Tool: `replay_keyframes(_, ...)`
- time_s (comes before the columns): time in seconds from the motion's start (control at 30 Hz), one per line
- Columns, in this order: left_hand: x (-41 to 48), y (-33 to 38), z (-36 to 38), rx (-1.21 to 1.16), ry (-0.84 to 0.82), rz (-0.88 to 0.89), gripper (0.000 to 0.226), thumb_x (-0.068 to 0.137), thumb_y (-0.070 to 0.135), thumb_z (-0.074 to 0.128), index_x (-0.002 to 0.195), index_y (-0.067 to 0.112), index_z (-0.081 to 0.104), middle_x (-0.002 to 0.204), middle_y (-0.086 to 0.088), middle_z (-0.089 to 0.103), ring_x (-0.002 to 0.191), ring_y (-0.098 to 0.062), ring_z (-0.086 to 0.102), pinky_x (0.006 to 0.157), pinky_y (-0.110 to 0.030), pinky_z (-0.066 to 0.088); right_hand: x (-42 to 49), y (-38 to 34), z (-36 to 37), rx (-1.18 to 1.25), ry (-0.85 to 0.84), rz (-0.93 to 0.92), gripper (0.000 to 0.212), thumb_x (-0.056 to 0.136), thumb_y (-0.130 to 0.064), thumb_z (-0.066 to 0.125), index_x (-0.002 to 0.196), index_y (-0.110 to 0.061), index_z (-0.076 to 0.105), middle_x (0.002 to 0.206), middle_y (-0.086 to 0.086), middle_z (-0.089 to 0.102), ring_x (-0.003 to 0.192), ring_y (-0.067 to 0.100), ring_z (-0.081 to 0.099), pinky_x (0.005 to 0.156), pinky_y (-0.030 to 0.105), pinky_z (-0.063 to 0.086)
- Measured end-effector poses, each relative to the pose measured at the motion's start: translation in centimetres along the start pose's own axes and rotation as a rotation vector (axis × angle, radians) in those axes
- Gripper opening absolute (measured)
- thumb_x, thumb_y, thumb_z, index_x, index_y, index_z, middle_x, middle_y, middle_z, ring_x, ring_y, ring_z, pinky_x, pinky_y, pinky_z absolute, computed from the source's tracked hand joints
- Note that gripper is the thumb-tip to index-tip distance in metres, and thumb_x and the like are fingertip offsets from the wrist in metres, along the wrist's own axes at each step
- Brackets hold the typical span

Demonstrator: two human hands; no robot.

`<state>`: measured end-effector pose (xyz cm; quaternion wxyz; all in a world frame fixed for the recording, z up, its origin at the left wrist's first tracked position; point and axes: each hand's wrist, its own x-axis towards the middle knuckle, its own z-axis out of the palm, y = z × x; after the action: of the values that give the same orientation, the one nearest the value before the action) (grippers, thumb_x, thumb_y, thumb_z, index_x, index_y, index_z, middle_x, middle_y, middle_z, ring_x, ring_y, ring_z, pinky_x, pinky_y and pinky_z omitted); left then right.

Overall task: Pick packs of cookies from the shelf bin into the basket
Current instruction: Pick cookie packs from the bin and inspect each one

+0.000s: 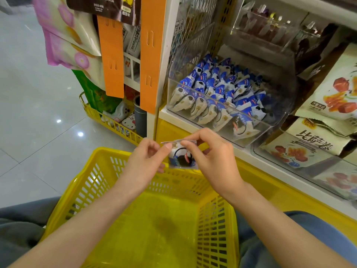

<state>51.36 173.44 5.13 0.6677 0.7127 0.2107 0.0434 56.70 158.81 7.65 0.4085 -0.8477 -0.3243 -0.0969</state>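
Both hands, left hand [148,157] and right hand [210,153], pinch one cookie pack [181,157] upright, hanging right over the far rim of the empty yellow basket [216,229], so it drops straight down.

There are 2 hands, the left hand [146,157] and the right hand [210,157], and together they pinch 1 cookie pack [181,157]. 1 yellow basket [85,176] sits below them. 1 clear bin [193,115] holds the blue-and-white packs [218,88], well over 20 and too crowded for an exact count. 2 orange strips [112,55] hang at the shelf end. 1 low floor basket [92,113] stands beneath them. At least 3 fruit-print bags [338,89] show at the right.
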Motion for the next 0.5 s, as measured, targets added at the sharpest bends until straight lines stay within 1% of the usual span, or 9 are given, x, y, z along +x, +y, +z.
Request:
replay_keyframes(0.03,0.0,0.0,0.0,0.028,-0.042,-0.084,0.029,0.089,0.037,0.052,0.074,0.012,0.052,0.065,-0.004,0.055,0.053,-0.015,0.058,0.055,-0.03,0.052,0.0,0.0,-0.1,0.023,0.017,-0.001,0.008,0.086,-0.024,0.063,0.086,-0.017,0.066,0.082,-0.01,0.062,0.078,0.002,0.056,0.063,0.012,0.042)
replay_keyframes(0.1,-0.2,0.5,0.3,-0.034,-0.153,-0.228,0.042,0.094,0.038,0.039,0.071,0.008,0.055,0.061,-0.007,0.055,0.042,-0.014,0.054,0.045,-0.026,0.048,0.0,0.0,-0.1,0.071,0.0,-0.025,0.009,0.086,-0.022,0.064,0.086,-0.014,0.067,0.085,-0.007,0.062,0.08,0.004,0.058,0.066,0.018,0.048)
replay_keyframes(0.13,-0.3,0.8,0.5,-0.11,-0.2,-0.272,0.045,0.097,0.036,0.033,0.072,0.007,0.057,0.063,-0.009,0.056,0.04,-0.013,0.054,0.043,-0.024,0.047,-0.1,0.0,-0.1,0.094,-0.025,-0.039,0.009,0.085,-0.02,0.064,0.087,-0.011,0.067,0.087,-0.005,0.063,0.082,0.006,0.059,0.069,0.024,0.05)
replay_keyframes(0.17,-0.5,1.1,0.5,-0.192,-0.23,-0.29,0.045,0.098,0.034,0.03,0.076,0.007,0.058,0.068,-0.011,0.059,0.044,-0.014,0.056,0.044,-0.024,0.049,-0.2,0.0,0.0,0.107,-0.051,-0.06,0.009,0.085,-0.018,0.065,0.087,-0.009,0.068,0.089,-0.003,0.063,0.085,0.007,0.06,0.071,0.027,0.051)
replay_keyframes(0.2,-0.5,1.3,0.4,-0.277,-0.244,-0.289,0.043,0.098,0.032,0.029,0.082,0.007,0.06,0.075,-0.012,0.063,0.052,-0.016,0.06,0.05,-0.026,0.052,-0.2,0.0,0.0,0.106,-0.071,-0.089,0.009,0.084,-0.015,0.065,0.087,-0.007,0.068,0.091,-0.001,0.064,0.087,0.008,0.06,0.074,0.029,0.051)
replay_keyframes(0.27,-0.4,1.3,0.0,-0.445,-0.255,-0.265,0.039,0.097,0.032,0.032,0.097,0.007,0.061,0.086,-0.015,0.065,0.067,-0.022,0.065,0.063,-0.031,0.055,-0.1,0.0,0.1,0.078,-0.088,-0.15,0.01,0.082,-0.013,0.067,0.088,-0.006,0.071,0.094,0.002,0.064,0.092,0.009,0.058,0.08,0.027,0.049)
replay_keyframes(0.37,-0.1,1.2,-0.8,-0.64,-0.284,-0.265,0.052,0.095,0.043,0.032,0.109,0.004,0.063,0.096,-0.016,0.069,0.082,-0.025,0.068,0.071,-0.036,0.054,-0.1,0.0,-0.1,-0.033,-0.137,-0.271,0.014,0.084,-0.017,0.063,0.087,-0.007,0.071,0.096,0.004,0.065,0.093,0.011,0.054,0.081,0.024,0.045)
replay_keyframes(0.43,-0.1,1.2,-0.8,-0.639,-0.252,-0.24,0.044,0.094,0.039,0.04,0.109,0.005,0.064,0.099,-0.013,0.071,0.082,-0.019,0.068,0.07,-0.033,0.057,-0.1,0.0,-0.1,-0.129,-0.213,-0.381,0.016,0.085,-0.019,0.06,0.088,-0.008,0.071,0.098,0.005,0.065,0.094,0.015,0.055,0.078,0.025,0.045)
replay_keyframes(0.5,-0.1,1.0,-0.7,-0.534,-0.157,-0.197,0.027,0.091,0.025,0.05,0.104,0.008,0.066,0.094,-0.009,0.072,0.077,-0.013,0.067,0.067,-0.028,0.056,-0.2,-0.2,0.1,-0.116,-0.264,-0.375,0.017,0.086,-0.023,0.06,0.091,-0.01,0.07,0.1,0.003,0.064,0.097,0.016,0.056,0.08,0.025,0.046)
